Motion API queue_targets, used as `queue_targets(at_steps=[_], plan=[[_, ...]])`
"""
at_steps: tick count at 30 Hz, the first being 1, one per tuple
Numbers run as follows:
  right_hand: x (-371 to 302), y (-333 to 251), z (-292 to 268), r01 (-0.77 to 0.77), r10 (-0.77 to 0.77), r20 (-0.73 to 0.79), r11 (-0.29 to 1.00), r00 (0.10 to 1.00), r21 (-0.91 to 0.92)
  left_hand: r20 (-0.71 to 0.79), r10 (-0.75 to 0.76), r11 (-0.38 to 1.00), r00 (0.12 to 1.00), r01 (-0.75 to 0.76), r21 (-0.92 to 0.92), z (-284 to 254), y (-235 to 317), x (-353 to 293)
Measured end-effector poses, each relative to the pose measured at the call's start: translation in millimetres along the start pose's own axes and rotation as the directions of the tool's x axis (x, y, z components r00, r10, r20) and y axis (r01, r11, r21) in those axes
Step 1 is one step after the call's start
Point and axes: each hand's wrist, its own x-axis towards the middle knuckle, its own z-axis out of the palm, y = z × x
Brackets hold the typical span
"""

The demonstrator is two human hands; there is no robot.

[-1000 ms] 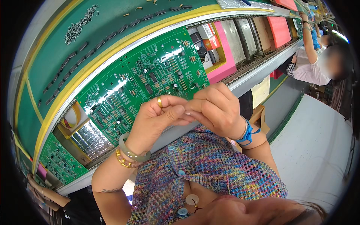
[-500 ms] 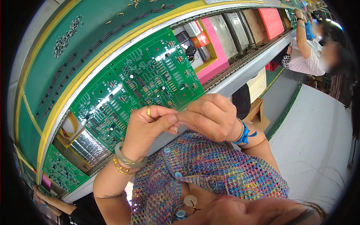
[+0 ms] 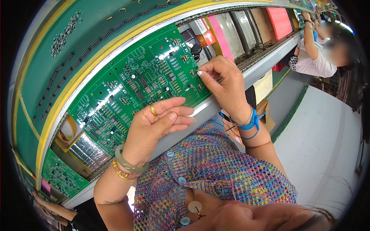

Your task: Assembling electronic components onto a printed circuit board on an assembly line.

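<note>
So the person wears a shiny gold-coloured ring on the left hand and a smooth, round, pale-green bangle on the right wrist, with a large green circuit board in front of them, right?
Not quite: the head view shows the pale-green bangle on the left wrist. The gold-coloured ring is on the left hand and the green circuit board in front, as you said.

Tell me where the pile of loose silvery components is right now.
In the head view, the pile of silvery components lies at upper left on the green work surface, beside the rows of black chips.
</note>
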Motion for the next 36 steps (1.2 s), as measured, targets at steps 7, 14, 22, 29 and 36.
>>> queue_targets(at_steps=[7,14,22,29,36], plan=[[1.3,0.4,2.7,0.053,-0.052,0.021,0.996,0.998,-0.069,0.035,0.026,0.999,0.999,-0.025,-0.033,-5.1,-2.4,-0.2],[1.3,-5.5,7.5,-0.046,0.046,-0.027,0.998,0.999,-0.033,-0.014,0.118,0.988,0.993,-0.116,0.098,-0.8,-5.3,-1.9],[3.2,-9.7,9.7,-0.105,0.104,-0.019,0.992,0.994,-0.063,0.000,0.110,0.986,0.994,-0.109,0.124,-2.0,-5.7,-2.4],[2.5,-10.0,8.7,-0.023,0.019,-0.026,0.990,0.999,-0.136,0.016,0.120,0.984,0.993,-0.121,0.128,-0.5,-6.0,-2.3],[-26.5,-32.6,-24.8,0.567,-0.555,0.135,0.821,0.820,-0.066,0.040,0.063,0.989,0.997,-0.068,0.135,-2.3,-5.1,-1.8]])
